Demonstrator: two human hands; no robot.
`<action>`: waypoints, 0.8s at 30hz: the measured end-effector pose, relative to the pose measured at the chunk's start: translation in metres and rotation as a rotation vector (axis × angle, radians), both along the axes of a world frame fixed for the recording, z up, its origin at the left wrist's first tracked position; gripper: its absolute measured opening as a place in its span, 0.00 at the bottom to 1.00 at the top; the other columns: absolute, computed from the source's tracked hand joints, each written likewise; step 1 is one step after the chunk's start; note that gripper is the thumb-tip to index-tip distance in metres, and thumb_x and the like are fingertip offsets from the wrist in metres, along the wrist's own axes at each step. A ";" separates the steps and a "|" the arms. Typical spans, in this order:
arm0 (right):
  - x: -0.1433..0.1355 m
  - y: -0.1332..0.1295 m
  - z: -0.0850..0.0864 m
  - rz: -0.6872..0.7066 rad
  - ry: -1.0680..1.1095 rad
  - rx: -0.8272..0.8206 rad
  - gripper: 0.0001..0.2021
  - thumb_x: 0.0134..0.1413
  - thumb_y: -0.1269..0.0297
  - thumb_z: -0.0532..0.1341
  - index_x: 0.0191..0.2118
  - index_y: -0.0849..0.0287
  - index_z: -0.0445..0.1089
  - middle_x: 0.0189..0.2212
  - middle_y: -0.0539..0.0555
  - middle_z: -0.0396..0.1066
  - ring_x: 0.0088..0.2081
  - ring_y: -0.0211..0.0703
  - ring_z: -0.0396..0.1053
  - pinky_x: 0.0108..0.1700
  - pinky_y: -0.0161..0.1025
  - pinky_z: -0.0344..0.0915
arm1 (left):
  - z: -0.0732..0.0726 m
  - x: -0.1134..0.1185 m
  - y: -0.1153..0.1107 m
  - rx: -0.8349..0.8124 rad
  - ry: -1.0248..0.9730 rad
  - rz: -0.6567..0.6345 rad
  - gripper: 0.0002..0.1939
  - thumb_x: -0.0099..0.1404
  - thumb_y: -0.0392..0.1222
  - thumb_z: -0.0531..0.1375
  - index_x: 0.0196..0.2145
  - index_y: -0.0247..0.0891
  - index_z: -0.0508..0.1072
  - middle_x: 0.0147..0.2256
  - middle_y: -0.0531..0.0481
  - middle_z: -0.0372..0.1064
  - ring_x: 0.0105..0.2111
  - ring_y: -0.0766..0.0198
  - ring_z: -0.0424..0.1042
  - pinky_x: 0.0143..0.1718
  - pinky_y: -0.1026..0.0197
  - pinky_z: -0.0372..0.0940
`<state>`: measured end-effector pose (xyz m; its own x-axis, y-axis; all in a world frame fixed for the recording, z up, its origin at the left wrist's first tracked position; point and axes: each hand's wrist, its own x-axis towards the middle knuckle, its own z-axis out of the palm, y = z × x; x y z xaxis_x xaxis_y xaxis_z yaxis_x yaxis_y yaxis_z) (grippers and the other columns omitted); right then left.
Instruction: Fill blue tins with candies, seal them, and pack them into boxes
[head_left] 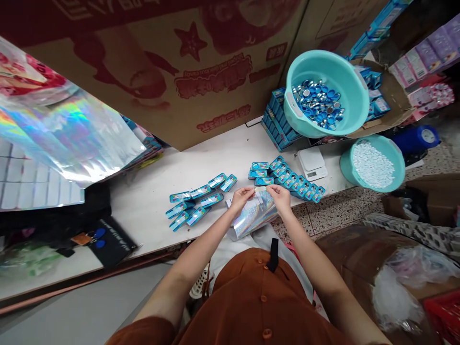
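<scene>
A shiny silver holographic sheet [253,216] hangs over the table's front edge in front of my body. At its upper edge, the fingers of my left hand [240,198] are pinched together. Opposite, my right hand [281,198] pinches the other side of the same edge. A small pale yellowish strip [260,189] shows between the fingertips; whether it is part of the sheet I cannot tell. Just beyond my hands stand small blue boxes [264,181] with round windows, several in a slanting row to the right. More blue boxes [200,191] lie in loose rows to the left.
At the back right, a large turquoise basin [327,129] holds blue-and-silver caps. A smaller tub [347,167] holds white pellets. Near them sits a white scale [312,162]. Large cartons [143,86] wall the back. Stacked holographic sheets [79,139] and a black pouch [113,242] lie left.
</scene>
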<state>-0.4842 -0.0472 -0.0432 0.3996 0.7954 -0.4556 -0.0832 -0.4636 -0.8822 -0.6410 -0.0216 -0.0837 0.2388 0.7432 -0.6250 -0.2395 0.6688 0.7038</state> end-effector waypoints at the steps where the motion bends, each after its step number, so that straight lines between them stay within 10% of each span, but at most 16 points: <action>1: 0.000 0.003 -0.004 -0.019 0.010 -0.004 0.14 0.38 0.55 0.68 0.28 0.60 0.74 0.28 0.52 0.75 0.31 0.42 0.71 0.39 0.39 0.66 | -0.001 0.000 0.004 0.004 0.017 0.000 0.22 0.45 0.53 0.71 0.31 0.33 0.75 0.28 0.48 0.73 0.28 0.67 0.69 0.36 0.63 0.64; 15: 0.012 0.021 -0.064 -0.202 -0.215 -0.015 0.14 0.37 0.55 0.67 0.29 0.61 0.77 0.31 0.54 0.75 0.38 0.46 0.70 0.46 0.44 0.66 | -0.024 0.023 0.038 0.061 0.129 0.017 0.13 0.49 0.46 0.67 0.27 0.34 0.73 0.23 0.52 0.70 0.25 0.69 0.66 0.32 0.65 0.61; 24: 0.008 0.023 -0.071 -0.211 -0.341 -0.016 0.14 0.41 0.55 0.65 0.29 0.61 0.78 0.30 0.55 0.75 0.37 0.47 0.70 0.45 0.44 0.65 | -0.033 0.028 0.038 0.073 0.162 0.056 0.10 0.52 0.44 0.64 0.28 0.35 0.71 0.23 0.54 0.68 0.24 0.69 0.66 0.31 0.65 0.62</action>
<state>-0.4761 -0.0242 -0.1140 0.6841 0.6734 -0.2803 0.1185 -0.4818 -0.8682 -0.6126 0.0164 -0.1163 0.0961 0.7972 -0.5960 -0.1542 0.6034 0.7824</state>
